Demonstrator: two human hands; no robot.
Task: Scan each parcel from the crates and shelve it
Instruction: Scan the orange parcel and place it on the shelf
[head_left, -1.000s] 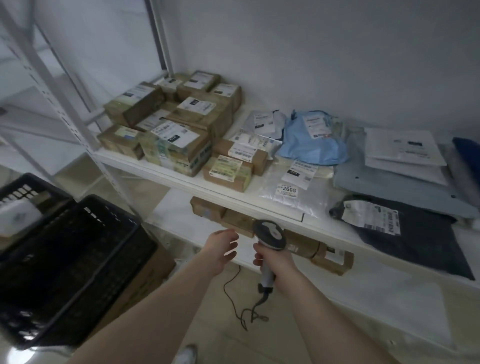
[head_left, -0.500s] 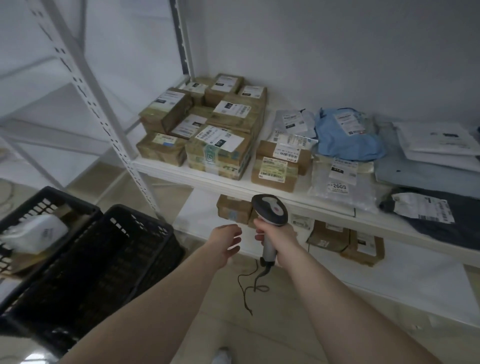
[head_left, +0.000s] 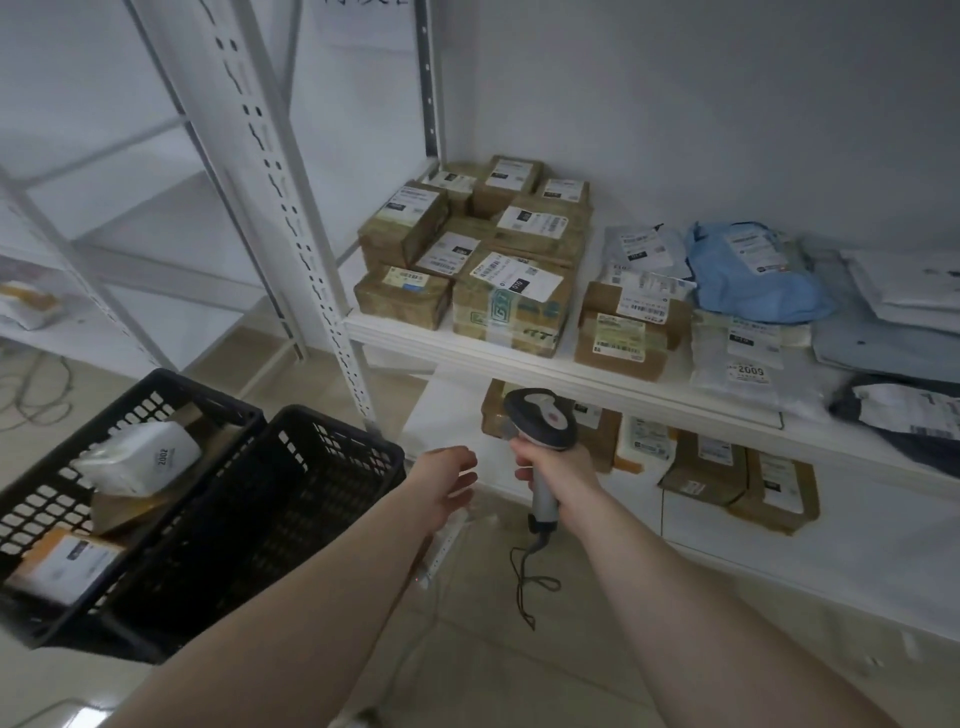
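Scanner (head_left: 540, 415) upright in right hand (head_left: 558, 465) grip, head toward shelf; left hand (head_left: 447, 483) relaxed, empty.

The shelving upright (head_left: 291, 218) is seen to be white-painted perforated metal with a smooth matt finish, and the two crates (head_left: 311, 499) are made of black lattice plastic. The boxes (head_left: 509, 306) on the shelf are brown cardboard wrapped in glossy tape and faced with white paper labels, while a blue mailer bag (head_left: 748, 275) is of crinkled plastic film. The scanner (head_left: 543, 421) is moulded in smooth grey and dark plastic.
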